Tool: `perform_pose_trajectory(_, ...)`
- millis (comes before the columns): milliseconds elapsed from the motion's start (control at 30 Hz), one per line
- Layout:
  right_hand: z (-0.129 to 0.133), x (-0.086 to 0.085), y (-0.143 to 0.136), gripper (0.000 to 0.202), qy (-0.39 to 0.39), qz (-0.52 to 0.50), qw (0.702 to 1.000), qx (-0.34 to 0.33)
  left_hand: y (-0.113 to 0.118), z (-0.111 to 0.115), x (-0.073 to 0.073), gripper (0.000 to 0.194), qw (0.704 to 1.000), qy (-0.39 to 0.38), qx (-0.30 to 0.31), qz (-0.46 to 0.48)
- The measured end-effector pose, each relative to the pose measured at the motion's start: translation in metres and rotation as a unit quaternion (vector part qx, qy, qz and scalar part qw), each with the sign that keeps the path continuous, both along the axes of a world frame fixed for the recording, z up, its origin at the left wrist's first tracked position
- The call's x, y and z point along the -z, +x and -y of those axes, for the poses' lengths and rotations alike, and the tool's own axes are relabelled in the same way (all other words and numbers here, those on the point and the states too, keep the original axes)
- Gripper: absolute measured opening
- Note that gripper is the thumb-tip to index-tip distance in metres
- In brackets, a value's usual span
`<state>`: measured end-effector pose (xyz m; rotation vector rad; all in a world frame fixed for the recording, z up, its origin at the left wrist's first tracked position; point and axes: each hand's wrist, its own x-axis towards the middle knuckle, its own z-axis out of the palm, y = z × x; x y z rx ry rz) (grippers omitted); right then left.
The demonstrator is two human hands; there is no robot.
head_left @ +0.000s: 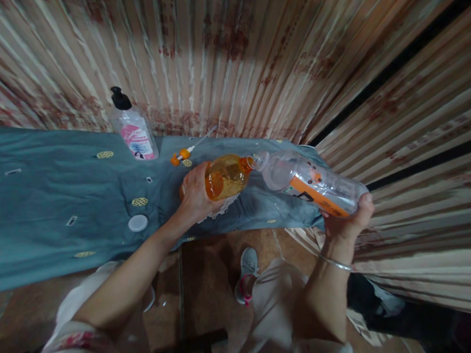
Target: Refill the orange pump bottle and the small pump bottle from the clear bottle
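My left hand is wrapped round the lower part of an orange see-through bottle, which has no cap and leans over with its neck to the right. In my right hand is the base of a large clear bottle with an orange label, tipped so its mouth points left. The two mouths meet, or nearly so; whether liquid passes between them I cannot tell. Behind my left hand an orange pump top with a thin tube lies on the cloth. A white round cap rests left of my left forearm.
A clear pump bottle with a black top and pink label stands at the back of the blue-green cloth. Pleated curtains hang behind and to the right. Below the table edge are a tiled floor and a grey shoe.
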<state>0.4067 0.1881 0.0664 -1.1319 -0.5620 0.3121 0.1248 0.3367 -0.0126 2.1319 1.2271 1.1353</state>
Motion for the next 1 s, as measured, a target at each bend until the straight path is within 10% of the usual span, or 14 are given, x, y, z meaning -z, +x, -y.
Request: perform_pose_trajectory(1000,-0.0002,0.002,0.0029,0.053,-0.007,-0.026,1.0,0.011,-0.004,-0.0025,0.0033,0.101,1.0,-0.01,0.022,-0.002)
